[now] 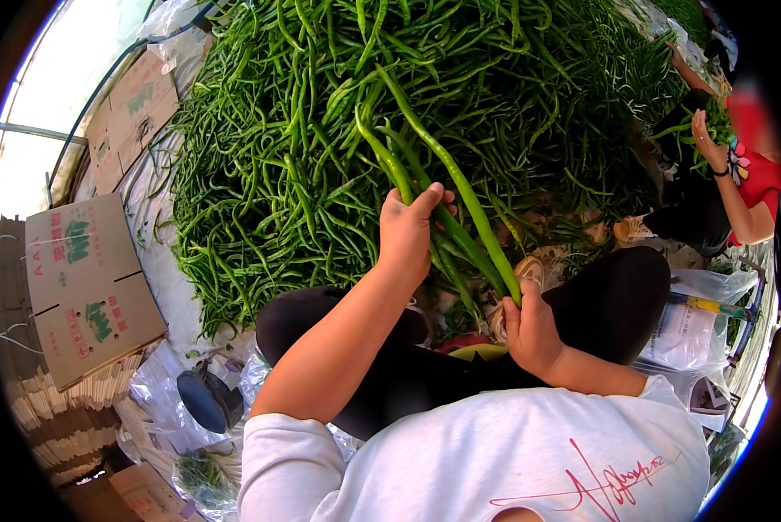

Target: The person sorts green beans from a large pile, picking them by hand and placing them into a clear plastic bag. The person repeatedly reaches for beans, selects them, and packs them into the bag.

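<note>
My left hand [409, 231] is closed around a small bunch of long green chili peppers [385, 153]. Lower and to the right, my right hand [535, 329] pinches the end of one very long, pale green pepper [459, 176]. That pepper slants up and left, its far tip above the bunch. A darker pepper [462, 238] runs from beneath my left fingers down toward my right hand; whether the right fingers touch it I cannot tell. Behind both hands rises a large heap of green chili peppers [253, 163].
Folded cardboard boxes [94, 274] are stacked at left, near a dark round container [209, 398] on clear plastic. A person in red [756, 189] holds peppers at right. Near my right knee, a plastic bag [684, 326] hangs by a metal frame [752, 293].
</note>
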